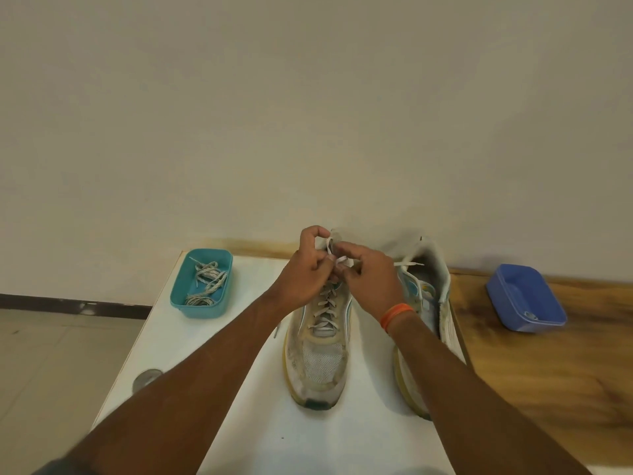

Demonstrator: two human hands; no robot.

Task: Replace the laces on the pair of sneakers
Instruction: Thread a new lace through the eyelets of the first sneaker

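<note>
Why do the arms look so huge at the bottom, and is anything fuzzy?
Head view: the wide-angle lens stretches the forearms near the bottom edge; the table edges splay outward. Soft, even light, faint shadows on the wall behind the sneakers. The left hand and right hand pinching the lace look slightly soft.

Two worn sneakers and a tub of laces sat on a white table (239,371) against a wall.

The left sneaker (317,358) stood mid-table, toe toward the camera, with the right sneaker (424,303) beside it at the table's right edge. A teal tub (219,303) holding loose laces (205,282) rested near the far left corner. To the right, a wooden surface (548,371) adjoined the table and carried a blue tub (513,303), well apart from the sneakers.
</note>
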